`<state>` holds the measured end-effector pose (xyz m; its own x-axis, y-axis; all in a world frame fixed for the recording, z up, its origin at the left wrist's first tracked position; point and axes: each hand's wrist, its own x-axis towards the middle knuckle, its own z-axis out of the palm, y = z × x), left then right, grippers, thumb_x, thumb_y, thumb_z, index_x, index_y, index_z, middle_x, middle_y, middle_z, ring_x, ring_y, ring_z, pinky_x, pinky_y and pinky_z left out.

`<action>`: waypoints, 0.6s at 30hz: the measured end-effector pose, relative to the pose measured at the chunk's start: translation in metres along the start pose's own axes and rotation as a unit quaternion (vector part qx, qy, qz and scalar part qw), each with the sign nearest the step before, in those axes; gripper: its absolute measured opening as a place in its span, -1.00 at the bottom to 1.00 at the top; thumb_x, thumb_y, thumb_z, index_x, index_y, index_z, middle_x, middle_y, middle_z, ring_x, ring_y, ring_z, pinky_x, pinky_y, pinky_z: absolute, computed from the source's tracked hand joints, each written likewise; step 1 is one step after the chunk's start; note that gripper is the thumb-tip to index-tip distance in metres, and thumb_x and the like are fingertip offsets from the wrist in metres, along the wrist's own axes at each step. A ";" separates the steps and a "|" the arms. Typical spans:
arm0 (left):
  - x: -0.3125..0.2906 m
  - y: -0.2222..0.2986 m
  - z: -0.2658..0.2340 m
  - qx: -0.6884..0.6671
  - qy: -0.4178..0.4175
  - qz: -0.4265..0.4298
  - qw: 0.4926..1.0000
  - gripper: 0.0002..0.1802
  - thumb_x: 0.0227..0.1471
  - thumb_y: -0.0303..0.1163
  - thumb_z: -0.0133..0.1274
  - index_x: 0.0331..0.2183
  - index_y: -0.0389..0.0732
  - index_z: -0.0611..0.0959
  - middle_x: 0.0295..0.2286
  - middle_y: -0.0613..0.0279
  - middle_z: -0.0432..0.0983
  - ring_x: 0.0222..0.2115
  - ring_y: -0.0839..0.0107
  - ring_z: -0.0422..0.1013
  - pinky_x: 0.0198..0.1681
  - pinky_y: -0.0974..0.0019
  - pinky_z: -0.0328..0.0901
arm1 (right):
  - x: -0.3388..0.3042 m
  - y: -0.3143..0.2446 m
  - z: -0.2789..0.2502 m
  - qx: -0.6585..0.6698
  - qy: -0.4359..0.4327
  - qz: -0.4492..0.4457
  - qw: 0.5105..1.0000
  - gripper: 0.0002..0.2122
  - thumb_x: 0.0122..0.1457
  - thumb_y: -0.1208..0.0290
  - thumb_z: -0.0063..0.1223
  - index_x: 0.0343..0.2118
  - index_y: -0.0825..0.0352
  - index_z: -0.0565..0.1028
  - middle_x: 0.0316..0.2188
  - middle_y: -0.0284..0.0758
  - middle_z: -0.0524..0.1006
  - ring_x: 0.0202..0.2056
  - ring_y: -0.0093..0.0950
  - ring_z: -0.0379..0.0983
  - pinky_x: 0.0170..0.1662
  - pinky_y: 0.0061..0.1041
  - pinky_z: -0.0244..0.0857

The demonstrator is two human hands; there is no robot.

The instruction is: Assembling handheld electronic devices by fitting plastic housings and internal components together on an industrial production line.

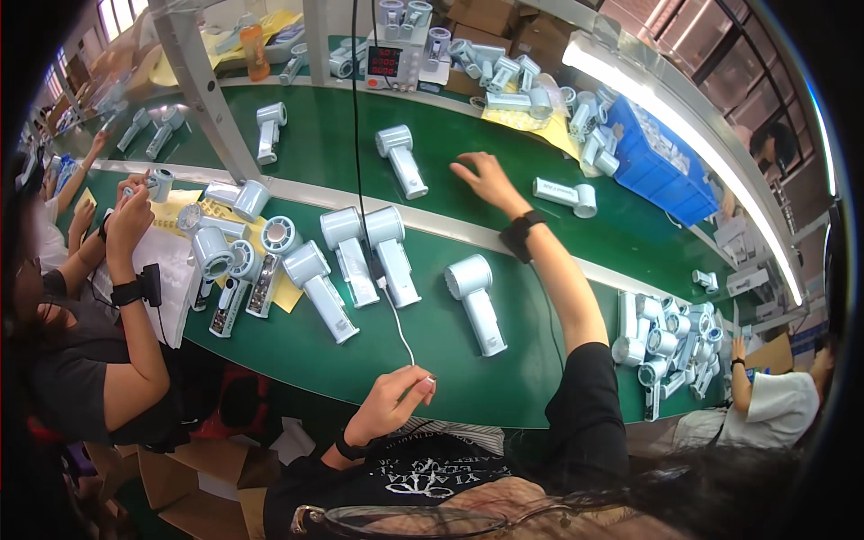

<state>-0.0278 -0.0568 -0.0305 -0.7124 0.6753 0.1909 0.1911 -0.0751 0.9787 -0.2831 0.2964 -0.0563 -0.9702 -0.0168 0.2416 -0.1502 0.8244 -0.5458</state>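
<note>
My left hand (393, 402) is closed in a pinch at the table's near edge, on a white cable (398, 322). That cable runs up to a plug at the handle of a pale blue handheld fan (389, 247); a second fan (343, 243) lies against it. My right hand (489, 183) reaches over the far green belt with fingers stretched and nothing in them. It is between a fan (402, 162) on its left and another fan (567, 194) on its right, touching neither. Nearer me, a single fan (476, 301) lies between my arms.
Several fans (310, 274) cluster at left beside a co-worker's hands (133, 216). A fan pile (670, 337) lies at right. Beyond the metal rail (441, 222) stand a blue crate (661, 166) and a power supply (390, 67). A black cable (358, 117) hangs down in front.
</note>
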 end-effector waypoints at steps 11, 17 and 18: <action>0.000 0.006 -0.004 0.045 0.010 0.018 0.999 -0.82 0.20 -0.46 -0.10 -0.42 -0.32 0.51 -0.57 0.22 0.46 -0.55 0.39 0.42 -0.42 0.40 0.28 | 0.036 -0.035 0.036 0.012 -0.083 0.117 0.990 -0.55 0.06 0.11 0.16 -0.26 0.51 0.50 -0.29 -0.12 0.53 -0.29 -0.25 0.51 -0.20 -0.35 0.40; 0.003 0.017 0.007 0.082 0.028 0.041 0.995 -0.86 0.15 -0.50 -0.06 -0.44 -0.31 0.52 -0.56 0.18 0.44 -0.53 0.29 0.38 -0.41 0.33 0.25 | -0.054 -0.093 -0.057 0.353 -0.122 0.182 0.910 -0.66 0.05 0.42 0.17 -0.15 0.47 0.39 -0.38 -0.26 0.51 -0.40 -0.49 0.51 -0.39 -0.61 0.41; 0.008 0.017 0.012 0.124 0.042 0.079 0.988 -0.88 0.14 -0.51 -0.06 -0.43 -0.31 0.52 -0.56 0.16 0.42 -0.53 0.25 0.36 -0.41 0.30 0.23 | -0.076 -0.093 -0.064 0.459 -0.060 0.171 0.870 -0.67 0.10 0.41 0.11 -0.11 0.46 0.37 -0.35 -0.25 0.51 -0.38 -0.48 0.51 -0.35 -0.56 0.41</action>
<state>-0.0224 -0.0435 -0.0129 -0.7117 0.6058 0.3557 0.4564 0.0138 0.8896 -0.1835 0.2568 0.0273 -0.9926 0.0355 -0.1161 0.1160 -0.0049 -0.9932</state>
